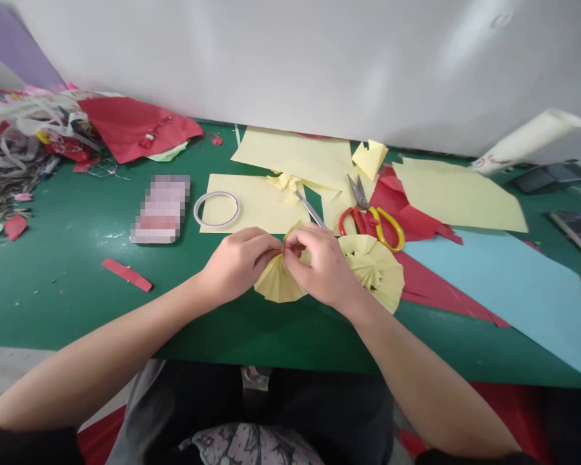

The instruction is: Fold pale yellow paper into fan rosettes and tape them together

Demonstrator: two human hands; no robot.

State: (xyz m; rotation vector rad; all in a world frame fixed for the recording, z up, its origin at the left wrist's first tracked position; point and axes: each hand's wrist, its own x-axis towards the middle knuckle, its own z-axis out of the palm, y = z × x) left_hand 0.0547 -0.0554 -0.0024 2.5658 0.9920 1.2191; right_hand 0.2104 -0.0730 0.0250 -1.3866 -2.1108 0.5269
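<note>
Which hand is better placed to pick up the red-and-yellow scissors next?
Probably the right hand: the scissors lie beyond it, rightward; the left hand is farther away. Both hands hold the pleated yellow paper, so either would first have to let go.

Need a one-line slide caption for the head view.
Left hand and right hand pinch pleated yellow paper at a green table, with red-and-yellow-handled scissors lying beyond.
</note>
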